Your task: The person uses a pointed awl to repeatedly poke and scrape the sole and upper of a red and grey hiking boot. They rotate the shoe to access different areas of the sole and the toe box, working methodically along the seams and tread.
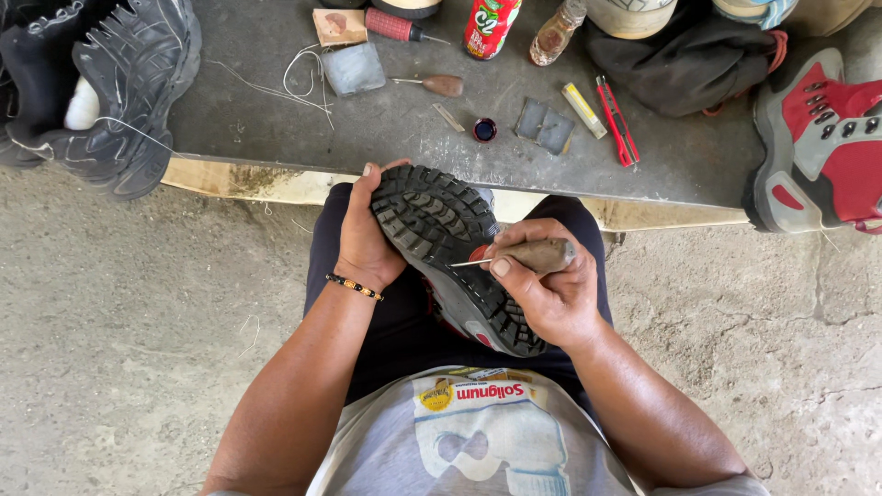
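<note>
Black-soled shoe (446, 248) resting on the lap, left hand (366, 241) gripping its toe; right hand (548, 292) clenching an awl (524, 256), tip touching the sole edge, stitching apparently just beginning.

Matt rubber sole (441, 248); awl (524, 257) handle seemingly wood.
</note>
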